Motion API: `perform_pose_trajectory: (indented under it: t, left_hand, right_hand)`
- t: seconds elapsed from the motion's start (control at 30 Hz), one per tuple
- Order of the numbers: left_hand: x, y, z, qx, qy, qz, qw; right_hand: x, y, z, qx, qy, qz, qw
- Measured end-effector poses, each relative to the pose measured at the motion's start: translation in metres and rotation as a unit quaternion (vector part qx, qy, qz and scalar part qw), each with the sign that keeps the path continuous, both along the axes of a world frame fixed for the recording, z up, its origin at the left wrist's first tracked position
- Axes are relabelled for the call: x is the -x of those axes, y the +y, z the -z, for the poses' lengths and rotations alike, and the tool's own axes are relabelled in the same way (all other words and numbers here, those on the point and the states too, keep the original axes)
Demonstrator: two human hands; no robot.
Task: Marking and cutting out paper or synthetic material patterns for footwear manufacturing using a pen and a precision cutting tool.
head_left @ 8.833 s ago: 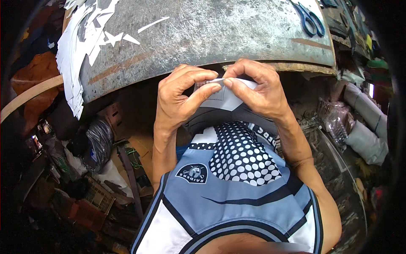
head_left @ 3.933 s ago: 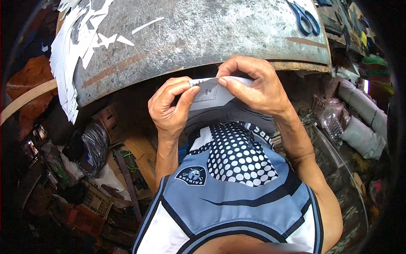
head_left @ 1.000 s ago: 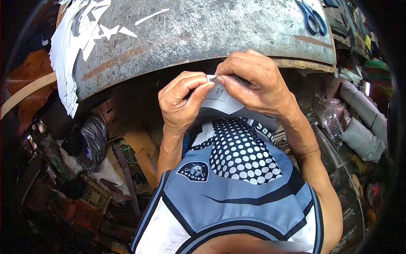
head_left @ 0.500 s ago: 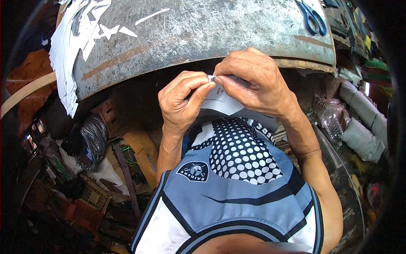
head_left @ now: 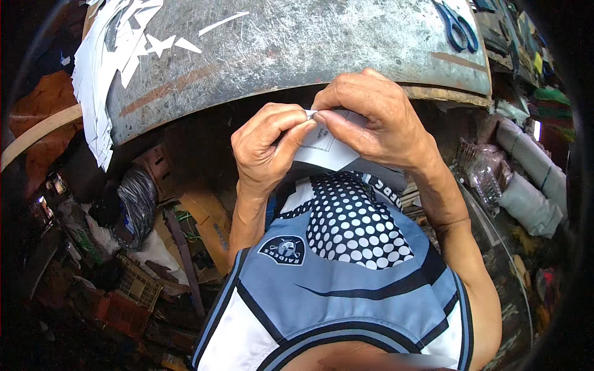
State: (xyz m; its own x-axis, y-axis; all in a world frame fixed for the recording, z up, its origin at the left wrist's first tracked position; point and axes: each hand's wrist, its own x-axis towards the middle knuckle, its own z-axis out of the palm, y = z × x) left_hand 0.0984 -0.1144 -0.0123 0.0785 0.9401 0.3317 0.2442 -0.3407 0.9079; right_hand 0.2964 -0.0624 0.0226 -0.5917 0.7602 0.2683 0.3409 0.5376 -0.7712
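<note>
A white sheet of paper with printed lines hangs below my fingers, just in front of the table's near edge. My left hand pinches its upper edge between thumb and forefinger. Close beside it, my right hand grips the same edge with thumb and bent fingers. Between the two thumbs the edge looks folded or rolled into a small tip. The right hand covers much of the sheet's right part.
The worn metal-topped table lies ahead. White paper scraps heap at its left and overhang the edge. Blue-handled scissors rest at the far right. Below left are cardboard and a crate; plastic-wrapped rolls lie right.
The hanging part of the paper has shifted and tilted slightly, so its lower corner sits a little differently. Both hands keep their pinch in nearly the same place.
</note>
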Motion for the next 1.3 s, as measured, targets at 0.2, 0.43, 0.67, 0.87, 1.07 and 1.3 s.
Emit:
perform_pose_trajectory:
  t: [0.2,0.43,0.67,0.87,1.07,1.3]
  left_hand:
    - [-0.002,0.0009,-0.0016,-0.005,0.005,0.002,1.0]
    - [-0.0006,0.0007,0.0018,-0.008,0.002,0.005,1.0]
    - [-0.0002,-0.0003,0.0002,0.001,0.011,0.005,1.0]
    - [-0.0001,0.0006,-0.0006,0.016,0.007,0.009,1.0]
    - [0.0002,0.0013,0.0028,0.003,-0.004,0.013,1.0]
    - [0.0008,0.0004,-0.0007,0.024,-0.001,0.019,1.0]
  right_hand:
    - [-0.0012,-0.0009,0.0001,0.012,0.004,0.001,1.0]
    - [-0.0007,-0.0017,-0.0012,0.01,0.009,0.008,1.0]
    - [0.0003,-0.0017,-0.0035,0.01,-0.003,0.009,1.0]
    - [0.0006,-0.0014,-0.001,0.005,0.001,0.011,1.0]
    - [0.0008,-0.0005,-0.0002,0.003,0.005,0.008,1.0]
    - [0.0011,-0.0006,-0.0017,0.009,-0.004,0.007,1.0]
